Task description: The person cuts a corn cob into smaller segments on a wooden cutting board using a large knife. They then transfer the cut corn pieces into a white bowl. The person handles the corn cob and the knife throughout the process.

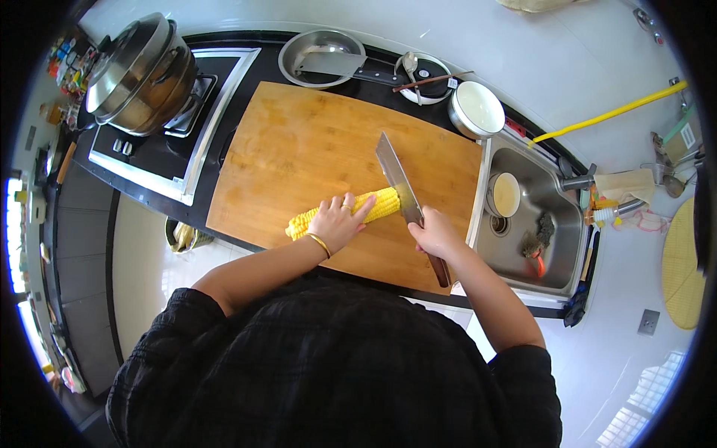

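Note:
A peeled corn cob (385, 203) lies slantwise on a large wooden cutting board (299, 142). My left hand (337, 222) is closed over the middle of the cob, pressing it to the board. In my right hand (439, 233) is a kitchen knife (393, 168) with a wide blade and a dark wooden handle. The blade stands across the right end of the cob, touching or very close to it. Its tip points away from me, and the handle's end reaches toward the board's near right edge.
A steel pot (138, 82) stands on the gas stove at left. Behind the board, a cleaver (336, 66) rests across a steel bowl (295, 45); beside it are a plate with spoons and a white bowl (480, 108). At right, the sink (515, 257) holds a cup (506, 196) and scrubbers.

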`<state>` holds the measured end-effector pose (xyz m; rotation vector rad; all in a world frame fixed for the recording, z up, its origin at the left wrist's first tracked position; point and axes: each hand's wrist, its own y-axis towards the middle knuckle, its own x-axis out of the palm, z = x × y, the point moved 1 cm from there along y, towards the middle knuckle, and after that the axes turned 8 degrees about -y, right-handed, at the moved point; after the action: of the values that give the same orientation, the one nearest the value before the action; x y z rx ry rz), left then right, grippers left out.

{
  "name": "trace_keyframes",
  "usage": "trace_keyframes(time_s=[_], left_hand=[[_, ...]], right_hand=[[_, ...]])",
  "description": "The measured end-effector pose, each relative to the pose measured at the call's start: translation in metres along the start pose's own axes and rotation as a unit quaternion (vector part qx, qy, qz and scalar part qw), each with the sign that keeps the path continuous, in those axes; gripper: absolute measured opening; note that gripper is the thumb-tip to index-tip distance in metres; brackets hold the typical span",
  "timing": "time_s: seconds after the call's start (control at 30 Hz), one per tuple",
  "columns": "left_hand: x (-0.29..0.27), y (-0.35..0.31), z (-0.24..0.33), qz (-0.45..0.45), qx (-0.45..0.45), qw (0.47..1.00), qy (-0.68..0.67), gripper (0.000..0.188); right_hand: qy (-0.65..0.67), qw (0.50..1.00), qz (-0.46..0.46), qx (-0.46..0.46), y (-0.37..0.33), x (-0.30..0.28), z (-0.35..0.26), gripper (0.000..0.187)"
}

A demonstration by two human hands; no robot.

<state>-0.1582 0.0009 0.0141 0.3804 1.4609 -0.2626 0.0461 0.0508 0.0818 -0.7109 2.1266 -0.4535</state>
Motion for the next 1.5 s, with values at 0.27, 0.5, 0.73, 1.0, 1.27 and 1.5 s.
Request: trace_keyframes(time_s=[0.27,0.5,0.73,1.0,1.27,1.5], left_hand=[[0.0,-0.002,0.001,-0.017,-0.002,1.0,-0.016,0.062],[-0.005,-0.002,0.002,-0.05,0.008,0.998,-0.039,0.06],[-0.001,-0.003,0.002,-0.012,0.034,0.999,-0.003,0.06],[-0.004,0.003,-0.004,-0.032,0.011,0.999,-0.032,0.061],[-0.006,0.006,-0.005,-0.043,0.01,0.998,-0.045,0.064],[-0.009,0.011,-0.002,-0.064,0.006,0.997,-0.048,0.061]], right_hand=[[0.052,0.997,0.003,0.05,-0.026,0.013,0.021,0.026],[-0.004,0.995,-0.008,0.101,-0.03,0.009,0.013,0.035],[-0.026,0.995,0.089,-0.026,0.036,0.028,0.021,0.03],[0.008,0.996,0.055,0.063,-0.008,0.01,0.027,0.029],[-0.035,0.993,0.093,0.056,-0.034,0.037,0.042,0.029],[-0.036,0.986,0.164,-0.021,0.009,0.06,0.052,0.028]])
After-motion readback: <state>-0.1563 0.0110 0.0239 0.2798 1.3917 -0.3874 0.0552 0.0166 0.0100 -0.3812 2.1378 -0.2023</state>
